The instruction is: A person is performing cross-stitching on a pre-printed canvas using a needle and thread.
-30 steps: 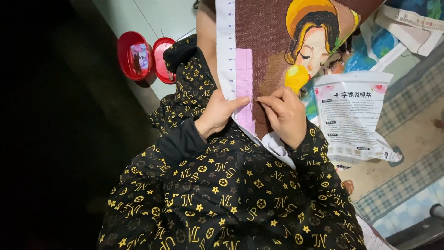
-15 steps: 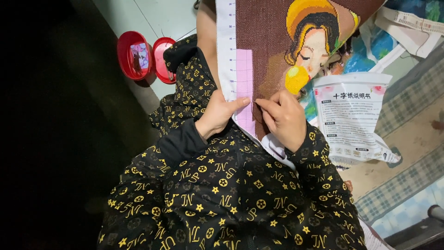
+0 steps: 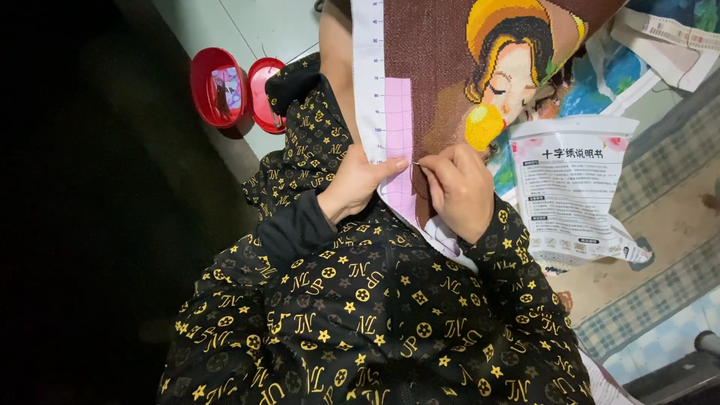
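Little has moved since the earlier frames: both hands remain at the same spot on the canvas [image 3: 442, 67]. It is draped over the lap, running up and away, embroidered with a woman's face. Its white edge is pressed flat under the left hand [image 3: 358, 187], thumb extended, fingers loosely curled. A needle [image 3: 417, 163] is pinched in the closed right hand [image 3: 459, 191] beside the pink grid. An open red case [image 3: 234, 88] lies well apart on the floor.

A black jacket [image 3: 360, 315] is worn, printed all over with yellow letters, stars and round flower marks (the pattern is repeated across both sleeves). A plain black inner cuff [image 3: 296, 229] is seen at the left wrist. The 2 hands are bare.
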